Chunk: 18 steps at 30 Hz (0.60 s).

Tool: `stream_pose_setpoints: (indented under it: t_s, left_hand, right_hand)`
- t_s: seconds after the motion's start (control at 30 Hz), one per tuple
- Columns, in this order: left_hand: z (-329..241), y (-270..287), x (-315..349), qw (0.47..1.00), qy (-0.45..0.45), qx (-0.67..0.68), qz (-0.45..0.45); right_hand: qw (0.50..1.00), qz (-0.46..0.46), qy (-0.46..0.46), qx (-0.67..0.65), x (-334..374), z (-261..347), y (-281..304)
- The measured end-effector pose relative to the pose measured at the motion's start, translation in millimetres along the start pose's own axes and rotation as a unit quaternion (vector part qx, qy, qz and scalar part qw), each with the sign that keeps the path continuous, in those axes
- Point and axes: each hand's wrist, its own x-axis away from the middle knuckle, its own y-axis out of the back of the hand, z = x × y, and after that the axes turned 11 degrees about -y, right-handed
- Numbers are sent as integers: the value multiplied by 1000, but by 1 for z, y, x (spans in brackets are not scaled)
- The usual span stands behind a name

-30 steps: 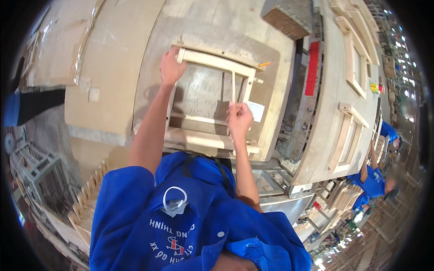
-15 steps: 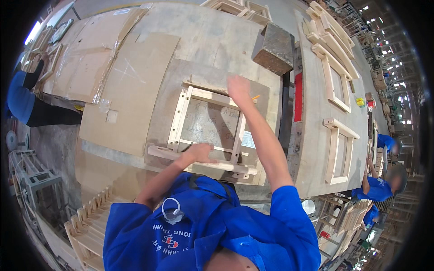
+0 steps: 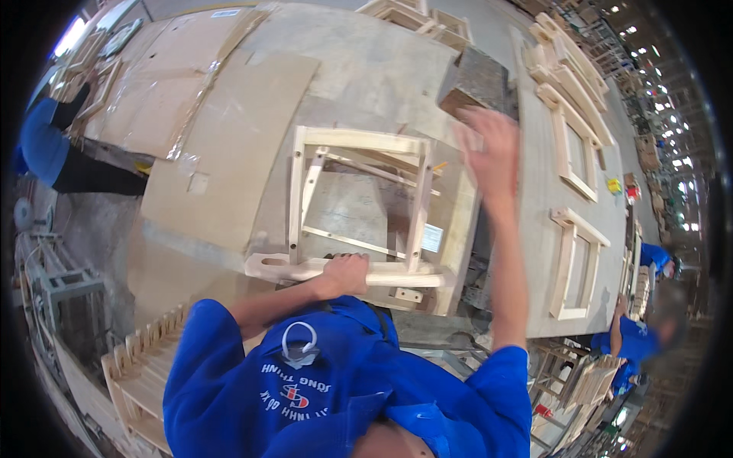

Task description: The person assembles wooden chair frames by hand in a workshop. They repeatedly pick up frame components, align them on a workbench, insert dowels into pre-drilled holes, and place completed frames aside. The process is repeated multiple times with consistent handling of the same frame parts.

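Observation:
A pale wooden frame point(image 3: 296, 195) of joined bars stands tilted up from the bench in front of me, with a thick rounded rail point(image 3: 401, 275) along its near side. Wrapped over the middle of that rail is my left hand point(image 3: 347, 275), closed on it. Thinner wooden bars point(image 3: 355, 241) show through the frame's opening. My right hand point(image 3: 491, 145) is raised off the frame, to its right, beside a dark heavy block point(image 3: 482, 76). Motion smears its fingers, so whether it holds anything cannot be made out.
Cardboard sheets point(image 3: 244, 122) cover the bench's left part. More wooden frames point(image 3: 574, 263) lie on the surface to the right. A slatted wooden stack point(image 3: 145, 374) stands at lower left. Co-workers in blue are at the far left point(image 3: 50, 145) and right point(image 3: 630, 328).
The wooden frame has tipped up from lying flatter, my left hand now gripping its near rail. My right hand has left the frame's far right corner and moved right, towards the block.

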Motion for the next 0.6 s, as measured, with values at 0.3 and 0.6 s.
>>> stream_pose_setpoints:
  t_s: [0.3,0.6]
  left_hand:
    - [91,161,38,890,116,137,-418]
    - [346,276,-30,866,261,-5,-427]
  right_hand:
    - [782,85,-459,413,230,-280,266]
    - [728,183,-577,323,341,-270,214]
